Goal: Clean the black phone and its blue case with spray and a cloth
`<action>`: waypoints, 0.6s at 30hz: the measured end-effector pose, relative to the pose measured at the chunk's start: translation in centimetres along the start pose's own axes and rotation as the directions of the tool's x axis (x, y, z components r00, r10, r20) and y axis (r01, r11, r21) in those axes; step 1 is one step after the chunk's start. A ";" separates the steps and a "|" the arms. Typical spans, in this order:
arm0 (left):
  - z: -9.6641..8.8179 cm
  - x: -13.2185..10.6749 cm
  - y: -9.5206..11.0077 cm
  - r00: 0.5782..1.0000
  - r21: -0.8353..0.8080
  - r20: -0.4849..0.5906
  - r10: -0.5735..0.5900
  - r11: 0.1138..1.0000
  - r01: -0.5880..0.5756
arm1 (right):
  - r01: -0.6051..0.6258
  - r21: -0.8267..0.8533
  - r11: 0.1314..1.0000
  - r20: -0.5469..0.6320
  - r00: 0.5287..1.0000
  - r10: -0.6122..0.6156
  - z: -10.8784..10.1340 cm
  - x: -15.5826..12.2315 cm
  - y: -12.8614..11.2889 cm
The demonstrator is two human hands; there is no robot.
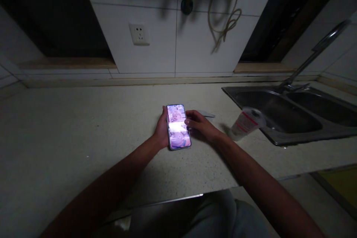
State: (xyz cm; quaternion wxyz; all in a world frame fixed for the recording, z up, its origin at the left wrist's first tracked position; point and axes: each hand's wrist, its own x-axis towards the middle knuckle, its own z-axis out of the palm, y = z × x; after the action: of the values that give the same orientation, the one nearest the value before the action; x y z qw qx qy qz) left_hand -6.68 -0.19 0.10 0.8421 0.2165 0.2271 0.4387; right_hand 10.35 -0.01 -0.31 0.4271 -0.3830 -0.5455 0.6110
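Observation:
A smartphone (175, 141) with a lit pink and white screen is held just above the counter, upright in the view. My left hand (161, 129) is wrapped round its left edge and back, most of the fingers hidden behind it. On the other side, my right hand (201, 123) grips the right edge, its thumb lying over the border of the screen and its fingers curled beside the phone. Just past the right hand lies a flat greyish item (208, 114), partly covered and too dim to name.
A clear plastic cup (247, 123) with red print stands tilted in view, right of my right forearm. Further right is a double steel sink (275, 139) with a faucet (318, 50). The pale counter (69, 126) meets a tiled wall with a socket (139, 34) and a hanging cord (223, 31).

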 end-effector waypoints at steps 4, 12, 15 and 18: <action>-0.5 0.4 -0.1 0.999 0.007 -0.034 -0.004 1.000 0.004 | -0.033 -0.026 0.999 0.121 0.992 0.036 0.1 -0.6 -0.2; -0.2 0.1 -0.3 0.999 0.028 -0.031 0.010 1.000 -0.009 | -0.042 -0.122 0.992 0.124 0.991 0.057 0.5 -0.7 0.3; -0.1 0.1 -0.3 0.999 0.032 -0.044 0.022 0.999 -0.021 | 0.000 -0.113 0.994 0.156 0.988 0.017 0.8 -0.6 0.6; -0.2 0.1 -0.2 1.000 0.026 -0.026 -0.002 1.000 0.003 | 0.034 -0.092 0.995 0.178 0.984 -0.017 0.9 -0.6 0.5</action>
State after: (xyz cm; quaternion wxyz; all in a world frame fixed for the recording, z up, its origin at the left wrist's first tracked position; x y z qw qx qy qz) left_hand -6.60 -0.18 -0.20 0.8367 0.2216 0.2440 0.4373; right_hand 9.66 -0.89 -0.71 0.3660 -0.3398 -0.6145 0.6107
